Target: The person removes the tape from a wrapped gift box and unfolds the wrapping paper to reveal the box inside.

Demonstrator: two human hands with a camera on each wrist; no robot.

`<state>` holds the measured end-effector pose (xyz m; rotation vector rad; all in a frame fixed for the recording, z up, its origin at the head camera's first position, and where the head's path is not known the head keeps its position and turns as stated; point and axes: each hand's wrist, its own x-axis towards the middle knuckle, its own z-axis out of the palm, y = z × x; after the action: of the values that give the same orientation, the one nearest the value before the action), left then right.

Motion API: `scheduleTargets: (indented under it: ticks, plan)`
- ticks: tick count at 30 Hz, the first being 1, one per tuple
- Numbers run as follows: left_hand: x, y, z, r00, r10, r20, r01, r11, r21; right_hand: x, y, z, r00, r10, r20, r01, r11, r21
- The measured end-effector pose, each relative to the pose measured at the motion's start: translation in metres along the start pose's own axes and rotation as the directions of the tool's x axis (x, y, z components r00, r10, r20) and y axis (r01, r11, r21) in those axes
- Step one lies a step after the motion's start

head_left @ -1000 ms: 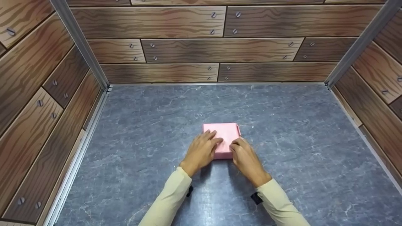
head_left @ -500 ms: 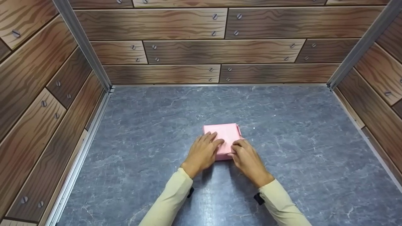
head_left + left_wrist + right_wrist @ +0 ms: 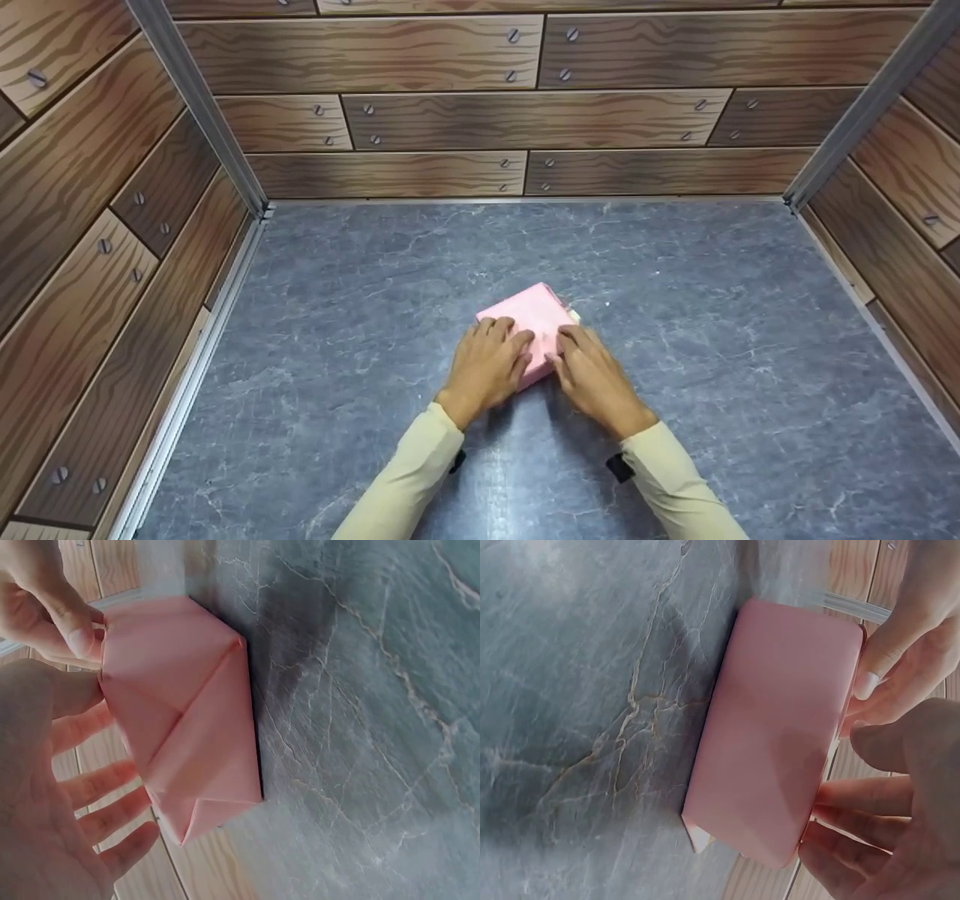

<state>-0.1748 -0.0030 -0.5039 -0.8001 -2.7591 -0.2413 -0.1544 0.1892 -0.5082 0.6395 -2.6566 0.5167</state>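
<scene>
A small box wrapped in pink paper [image 3: 534, 309] sits on the grey floor, turned at an angle to the back wall. One end, in the left wrist view, shows crossed triangular folds [image 3: 176, 712]; the side in the right wrist view is smooth, with a pale loose flap [image 3: 697, 834] at its far lower corner. My left hand [image 3: 484, 364] lies over the left part of the box, fingers spread on its top edge. My right hand [image 3: 596, 379] touches the right part, fingertips on the top and thumb at the near edge.
Marbled grey flooring [image 3: 360, 300] surrounds the box. Wood-plank printed panels [image 3: 390, 176] enclose it at the back, left and right, with metal strips [image 3: 180, 375] along the seams. Dark wrist straps [image 3: 620, 468] show under the pale sleeves [image 3: 679, 480].
The box has turned counterclockwise between my hands, bringing a pale flap into view at its right side. My right fingers have shifted from the near right corner onto the top.
</scene>
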Motion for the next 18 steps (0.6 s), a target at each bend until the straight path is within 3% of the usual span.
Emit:
scheduleTargets:
  ticks: [18]
  plan:
    - [-0.0007,0.0084,0.0037,0.993,0.017,-0.116,-0.014,1.000,0.024,0.0079,0.0091,0.0027,0.991,0.130,0.011,-0.130,0.991,-0.029]
